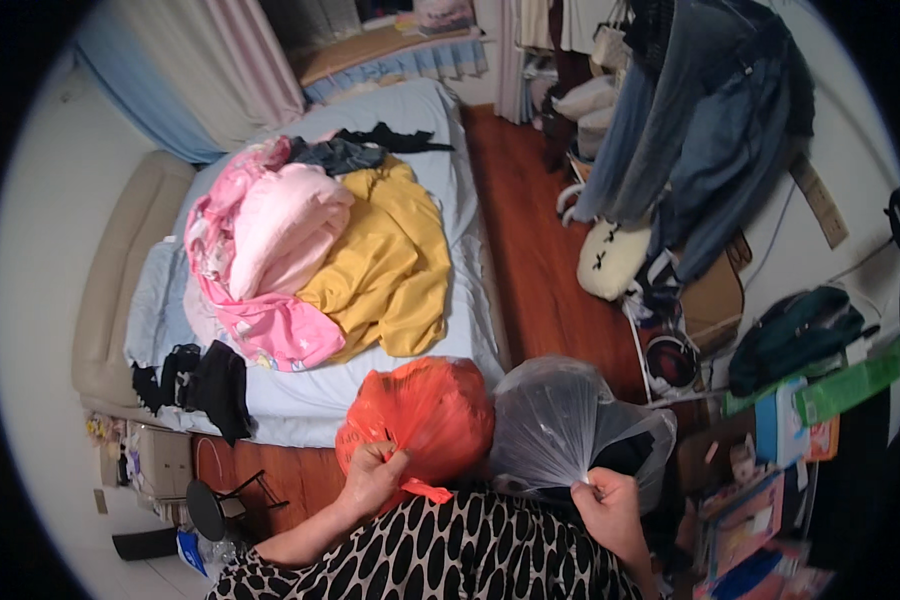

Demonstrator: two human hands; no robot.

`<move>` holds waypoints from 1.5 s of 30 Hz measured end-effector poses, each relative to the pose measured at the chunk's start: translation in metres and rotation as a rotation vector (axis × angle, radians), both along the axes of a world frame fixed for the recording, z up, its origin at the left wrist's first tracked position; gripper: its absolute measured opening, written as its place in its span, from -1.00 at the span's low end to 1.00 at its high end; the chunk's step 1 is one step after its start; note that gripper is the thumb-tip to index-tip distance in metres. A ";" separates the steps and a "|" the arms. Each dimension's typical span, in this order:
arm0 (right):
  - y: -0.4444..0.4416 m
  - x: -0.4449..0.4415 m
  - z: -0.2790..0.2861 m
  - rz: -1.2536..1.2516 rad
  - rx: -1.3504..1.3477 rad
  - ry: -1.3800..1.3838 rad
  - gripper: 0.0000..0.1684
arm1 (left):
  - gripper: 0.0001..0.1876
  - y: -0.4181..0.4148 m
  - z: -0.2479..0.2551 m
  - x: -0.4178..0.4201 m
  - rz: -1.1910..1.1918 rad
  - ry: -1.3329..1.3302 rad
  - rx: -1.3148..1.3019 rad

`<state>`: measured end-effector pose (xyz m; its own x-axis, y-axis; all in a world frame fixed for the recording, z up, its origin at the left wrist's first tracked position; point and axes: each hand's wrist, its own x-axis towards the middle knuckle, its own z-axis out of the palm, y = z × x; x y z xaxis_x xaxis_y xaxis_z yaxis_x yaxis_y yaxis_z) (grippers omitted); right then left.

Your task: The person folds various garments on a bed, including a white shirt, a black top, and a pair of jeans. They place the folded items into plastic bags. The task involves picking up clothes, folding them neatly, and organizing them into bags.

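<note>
My left hand (379,469) grips the gathered neck of a full red plastic bag (427,409), whose twisted end sticks out past my fist. The red bag bulges in front of my body and bears some writing. In my right hand (607,502) is the bunched neck of a clear plastic bag (551,412). Something dark shows through its right side, but I cannot tell what it is. Both bags hang side by side near the foot of the bed, close to touching.
A bed (292,409) carries a pink quilt (292,217), a yellow cloth (390,262) and black clothes (221,386). A round black stool (206,510) stands at lower left. On the right are hanging denim clothes (720,142), a cream cushion (611,259) and a cluttered desk (742,517).
</note>
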<state>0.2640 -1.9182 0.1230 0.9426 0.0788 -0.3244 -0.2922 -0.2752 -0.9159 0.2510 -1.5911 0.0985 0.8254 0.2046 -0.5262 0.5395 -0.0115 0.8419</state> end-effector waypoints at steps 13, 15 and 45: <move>-0.085 0.199 -0.002 0.369 -0.042 -0.086 -0.63 | -0.58 -0.111 -0.006 0.066 0.250 -0.019 0.124; -0.079 0.235 -0.004 0.403 -0.079 -0.044 -0.66 | -0.59 -0.111 -0.011 0.093 0.252 -0.042 0.113; 0.075 0.854 0.005 0.977 -0.050 -0.124 -0.66 | -0.56 -0.081 -0.015 0.578 0.822 0.067 0.171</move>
